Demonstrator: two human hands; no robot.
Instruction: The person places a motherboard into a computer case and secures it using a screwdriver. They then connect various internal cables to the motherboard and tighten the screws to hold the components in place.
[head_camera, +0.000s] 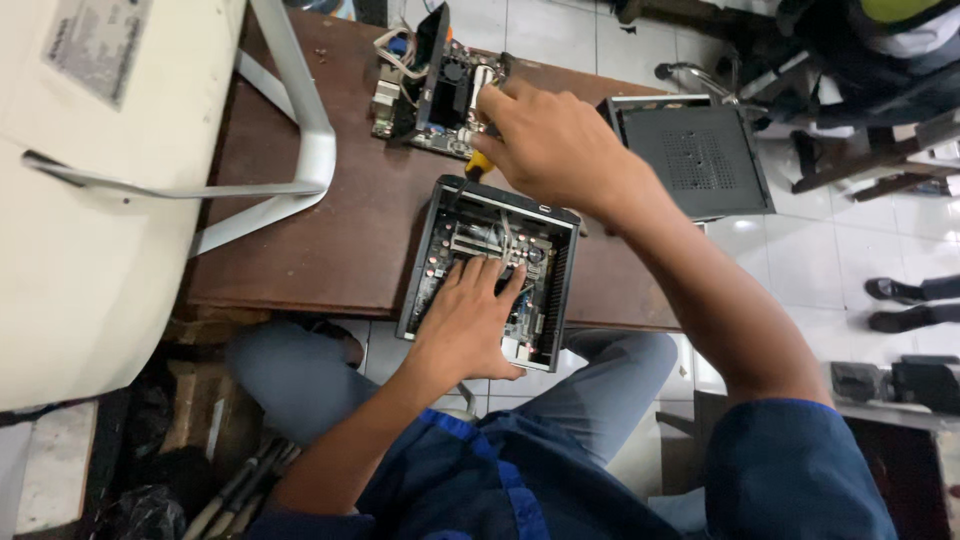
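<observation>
A small open computer case sits at the near edge of the brown wooden table, overhanging it slightly toward the person's lap, with its motherboard exposed inside. The left hand lies flat on the board, fingers spread and released, pressing down and steadying the case rather than gripping anything. The right hand is clenched around a yellow-handled screwdriver, whose handle peeks out below the fist just above the far rim of the case; its tip is hidden, so where it lands cannot be told.

Beyond the case, near the table's far edge, rests a second bare motherboard with its cooler and loose cables. The case's dark metal cover lies at the far right corner of the table, partly past the edge. A white monitor back with its silver stand fills the left side.

The risks, as I judge them: the case overhangs the near edge, so a strong push from the screwdriver could tip it off if the left palm lifts. The bare palm on the components could bend pins or pass a static charge. A slipped screwdriver tip could gouge the board or jab the left fingers close by. The cover could also be knocked to the tiled floor.
</observation>
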